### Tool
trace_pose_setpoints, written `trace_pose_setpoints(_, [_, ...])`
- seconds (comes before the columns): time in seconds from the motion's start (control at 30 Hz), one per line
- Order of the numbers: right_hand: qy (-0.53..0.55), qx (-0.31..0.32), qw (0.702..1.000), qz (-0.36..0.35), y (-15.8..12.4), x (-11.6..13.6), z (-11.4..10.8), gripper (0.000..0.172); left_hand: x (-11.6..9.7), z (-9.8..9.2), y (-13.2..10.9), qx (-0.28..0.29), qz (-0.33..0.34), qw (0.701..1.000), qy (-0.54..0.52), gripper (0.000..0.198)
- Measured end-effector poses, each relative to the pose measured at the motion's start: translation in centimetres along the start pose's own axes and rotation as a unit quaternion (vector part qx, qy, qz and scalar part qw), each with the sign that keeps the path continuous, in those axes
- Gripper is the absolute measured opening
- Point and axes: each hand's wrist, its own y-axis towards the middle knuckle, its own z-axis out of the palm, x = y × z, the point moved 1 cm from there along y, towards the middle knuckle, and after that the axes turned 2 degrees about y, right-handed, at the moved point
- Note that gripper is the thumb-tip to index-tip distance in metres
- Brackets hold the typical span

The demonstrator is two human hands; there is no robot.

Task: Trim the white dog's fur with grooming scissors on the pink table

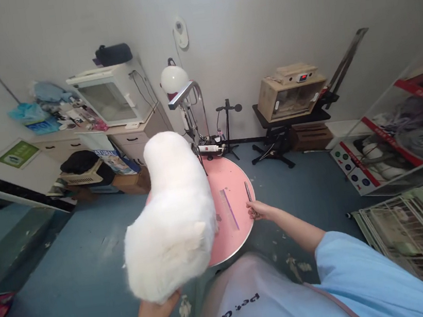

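1. A grooming room with grey walls and a blue floor was observed; a round pink grooming table stood at its centre, with a metal grooming arm fixed at the far edge.
2. A fluffy white dog was found standing on the table, filling its left half, with the near end of the body overhanging the near rim.
3. On the bare right part of the table, a purple comb was seen lying just beside the dog, and grooming scissors near the right rim.
4. The right hand was extended to the table's right edge. Its fingers were curled closed at the near end of the scissors, seemingly pinching the handle; the exact grip could not be made out.
5. The left hand was placed under the dog's near end, mostly buried in fur. How far it was opened could not be told.
6. Judgement: the pick-up would be done best with the blades kept shut and pointed away from the dog, while steady support was maintained under the animal.
7. Clumps of cut fur were noted on the floor near the person's blue apron.
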Motion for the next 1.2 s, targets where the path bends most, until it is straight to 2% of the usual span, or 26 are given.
trace_pose_setpoints(0.07, [0.02,0.058,0.998,0.003,-0.9,0.5,0.5,0.029,0.7,-0.1,0.1,-0.01,0.009,1.0,-0.007,0.059])
trace_pose_setpoints(0.17, [0.005,0.18,0.981,-0.072,-2.3,3.3,1.1,0.052,1.0,-0.1,0.3,-0.011,0.014,1.0,-0.025,0.049])
trace_pose_setpoints(0.3, [-0.086,0.353,0.917,-0.163,-5.0,9.1,1.5,0.054,-1.6,0.0,-0.4,-0.018,-0.019,0.997,-0.077,0.068])
trace_pose_setpoints(0.37, [-0.156,0.409,0.877,-0.2,-6.5,12.0,1.9,0.047,-3.2,0.1,-0.9,-0.025,-0.011,0.995,-0.098,0.075])
trace_pose_setpoints(0.43, [-0.25,0.403,0.832,-0.288,-7.9,14.9,2.4,0.033,-4.4,0.0,-1.2,-0.02,-0.005,0.994,-0.111,0.076])
trace_pose_setpoints(0.53, [-0.447,0.35,0.715,-0.408,-9.6,18.5,3.8,0.031,-4.7,-0.1,-1.7,-0.039,-0.012,0.993,-0.108,0.076])
trace_pose_setpoints(0.63, [-0.576,0.323,0.614,-0.432,-10.6,20.9,5.5,0.025,-4.5,0.1,-2.3,-0.07,-0.026,0.993,-0.096,0.077])
trace_pose_setpoints(0.7, [-0.623,0.319,0.577,-0.421,-10.8,22.0,6.3,0.016,-4.4,0.2,-2.5,-0.081,-0.029,0.991,-0.102,0.079])
trace_pose_setpoints(0.77, [-0.642,0.324,0.561,-0.41,-10.9,22.8,6.8,0.018,-4.5,0.3,-2.6,-0.086,-0.03,0.99,-0.11,0.078])
trace_pose_setpoints(0.87, [-0.647,0.332,0.554,-0.405,-10.9,23.5,7.0,0.029,-4.5,0.2,-2.6,-0.091,-0.031,0.989,-0.111,0.073])
trace_pose_setpoints(1.0, [-0.662,0.327,0.553,-0.387,-10.9,24.2,7.3,0.019,-3.8,0.1,-2.9,-0.101,-0.04,0.989,-0.1,0.07])
trace_pose_setpoints(1.13, [-0.662,0.352,0.546,-0.375,-11.6,24.9,8.0,0.035,-3.1,0.1,-3.1,-0.089,-0.036,0.992,-0.088,0.069])
trace_pose_setpoints(1.2, [-0.669,0.352,0.538,-0.373,-11.9,25.3,8.3,0.034,-3.0,0.0,-3.0,-0.08,-0.032,0.993,-0.085,0.069])
